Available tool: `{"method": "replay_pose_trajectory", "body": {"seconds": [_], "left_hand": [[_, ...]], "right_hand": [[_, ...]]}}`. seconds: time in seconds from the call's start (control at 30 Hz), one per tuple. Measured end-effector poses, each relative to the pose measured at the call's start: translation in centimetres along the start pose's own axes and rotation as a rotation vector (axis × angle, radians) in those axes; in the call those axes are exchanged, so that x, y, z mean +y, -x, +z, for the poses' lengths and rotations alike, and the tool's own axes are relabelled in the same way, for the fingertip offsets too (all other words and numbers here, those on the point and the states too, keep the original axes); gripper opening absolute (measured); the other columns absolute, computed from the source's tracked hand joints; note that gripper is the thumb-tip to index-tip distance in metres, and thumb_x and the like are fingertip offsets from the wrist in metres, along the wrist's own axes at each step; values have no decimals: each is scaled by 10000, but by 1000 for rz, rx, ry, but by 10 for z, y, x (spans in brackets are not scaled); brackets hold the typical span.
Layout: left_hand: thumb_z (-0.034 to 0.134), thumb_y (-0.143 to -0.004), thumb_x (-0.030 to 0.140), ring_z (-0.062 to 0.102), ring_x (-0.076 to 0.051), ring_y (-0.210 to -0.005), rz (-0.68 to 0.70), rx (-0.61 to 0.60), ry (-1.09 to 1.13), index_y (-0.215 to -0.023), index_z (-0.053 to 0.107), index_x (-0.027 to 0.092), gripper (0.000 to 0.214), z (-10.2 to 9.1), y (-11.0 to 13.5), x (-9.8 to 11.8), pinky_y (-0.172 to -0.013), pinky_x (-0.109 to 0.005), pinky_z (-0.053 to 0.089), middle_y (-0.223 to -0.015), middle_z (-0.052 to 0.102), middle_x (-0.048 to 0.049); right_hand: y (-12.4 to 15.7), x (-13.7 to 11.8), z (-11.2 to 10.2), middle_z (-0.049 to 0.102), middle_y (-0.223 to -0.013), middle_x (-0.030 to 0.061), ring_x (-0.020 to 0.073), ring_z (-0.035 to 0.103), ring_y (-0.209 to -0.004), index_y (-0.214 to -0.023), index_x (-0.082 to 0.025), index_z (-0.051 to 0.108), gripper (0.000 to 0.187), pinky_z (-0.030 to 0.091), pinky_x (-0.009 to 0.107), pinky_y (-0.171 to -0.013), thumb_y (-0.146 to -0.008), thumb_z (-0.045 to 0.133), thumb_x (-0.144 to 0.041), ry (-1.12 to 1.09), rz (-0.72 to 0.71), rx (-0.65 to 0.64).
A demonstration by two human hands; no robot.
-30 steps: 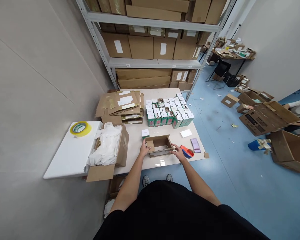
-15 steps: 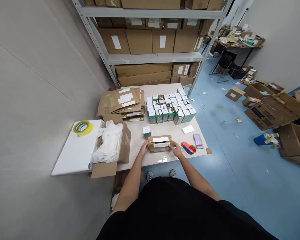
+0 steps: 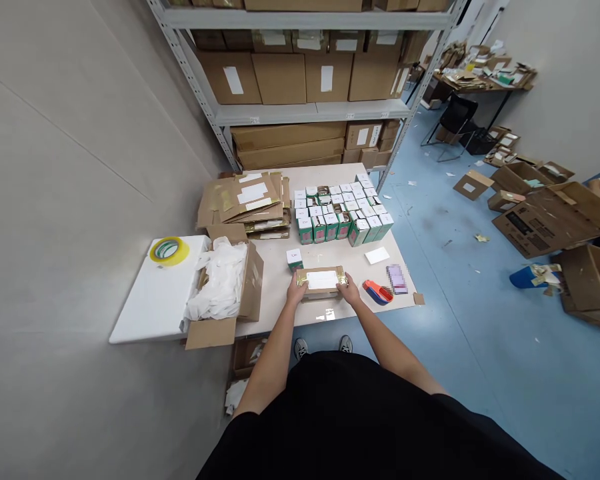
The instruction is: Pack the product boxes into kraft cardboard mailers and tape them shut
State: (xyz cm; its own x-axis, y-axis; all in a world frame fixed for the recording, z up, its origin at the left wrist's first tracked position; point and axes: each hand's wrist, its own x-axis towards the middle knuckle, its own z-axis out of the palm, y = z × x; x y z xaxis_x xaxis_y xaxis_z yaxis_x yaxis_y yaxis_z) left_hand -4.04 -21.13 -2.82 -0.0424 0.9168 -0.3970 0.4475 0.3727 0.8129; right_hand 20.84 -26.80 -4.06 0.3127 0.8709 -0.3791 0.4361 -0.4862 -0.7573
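Observation:
A small cardboard box [image 3: 322,279] with a white label on its top is at the front of the table. My left hand [image 3: 296,289] is closed on its left end, and my right hand [image 3: 349,289] on its right end, thumbs toward the top. Just behind the box's left corner stands a small green and white carton [image 3: 295,259]. To the right of my right hand lie a red and blue tape dispenser [image 3: 378,292] and a blurred purple item [image 3: 397,279]. A white card [image 3: 377,255] rests behind them.
Rows of green and white cartons [image 3: 344,213] stand at the table's back right. Flattened cardboard [image 3: 250,200] is piled back left. An open box [image 3: 253,283] of white paper stands left, beside a yellow tape roll [image 3: 169,251]. A metal shelf [image 3: 310,113] rises behind.
The cardboard box's flaps have come together, and its top now shows one flat white label. My hands have shifted slightly to grip both ends.

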Motion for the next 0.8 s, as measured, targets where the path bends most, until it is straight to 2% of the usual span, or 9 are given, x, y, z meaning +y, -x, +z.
{"method": "replay_pose_trajectory", "body": {"seconds": [0.1,0.27,0.43,0.53,0.6,0.67,0.73,0.8], "left_hand": [[695,-895,386,630,-257,-1301,-41,-12,-79,-1637,317,254,843,2,1,2,-1062,-324,474,-1458,638,-81],[678,-903,356,600,-245,-1343,-90,25,-116,-1628,342,261,804,5,6,2,-1067,-307,464,-1496,607,-74],[690,-903,423,632,-240,-1298,-79,26,-122,-1555,457,272,709,-1,5,12,-1036,-292,487,-1439,653,-61],[642,-921,515,674,-278,-1225,-156,38,-179,-1474,532,271,615,-1,3,19,-987,-336,523,-1361,698,-74],[627,-926,513,678,-285,-1216,-193,51,-209,-1469,519,264,607,1,1,22,-978,-343,528,-1357,698,-82],[625,-927,481,668,-274,-1236,-183,61,-211,-1497,471,252,634,4,0,23,-993,-330,519,-1378,686,-88],[639,-916,460,650,-269,-1269,-153,81,-208,-1535,413,234,696,5,-3,22,-1019,-322,504,-1403,669,-103],[662,-897,450,638,-277,-1288,-143,98,-215,-1550,389,219,745,5,-6,20,-1035,-329,497,-1409,661,-122]], "right_hand": [[-5,-3,-4,620,-1453,93,280,622,-1295,-1581,-250,377,762,489,402,-1074,-884,643,-412,26,-4,-61],[-5,-12,-8,693,-1338,57,280,659,-1227,-1575,-295,381,743,513,390,-1013,-894,663,-388,134,-1,-97],[5,-23,-9,687,-1351,95,286,658,-1227,-1562,-249,395,730,510,389,-1007,-905,669,-409,171,36,-76],[15,-27,-7,702,-1314,116,299,669,-1210,-1565,-234,380,725,514,390,-995,-922,650,-431,177,33,-76],[20,-28,-7,672,-1363,137,306,650,-1244,-1577,-217,355,739,510,392,-1010,-926,638,-421,169,-1,-68],[23,-28,-10,573,-1495,148,302,581,-1342,-1588,-203,341,755,485,394,-1071,-921,632,-405,140,-77,-37],[22,-25,-18,466,-1594,132,284,490,-1434,-1590,-206,348,745,436,390,-1144,-921,615,-395,102,-170,8],[18,-21,-31,451,-1605,115,270,445,-1469,-1590,-214,361,718,395,399,-1190,-929,584,-387,77,-244,54]]}}
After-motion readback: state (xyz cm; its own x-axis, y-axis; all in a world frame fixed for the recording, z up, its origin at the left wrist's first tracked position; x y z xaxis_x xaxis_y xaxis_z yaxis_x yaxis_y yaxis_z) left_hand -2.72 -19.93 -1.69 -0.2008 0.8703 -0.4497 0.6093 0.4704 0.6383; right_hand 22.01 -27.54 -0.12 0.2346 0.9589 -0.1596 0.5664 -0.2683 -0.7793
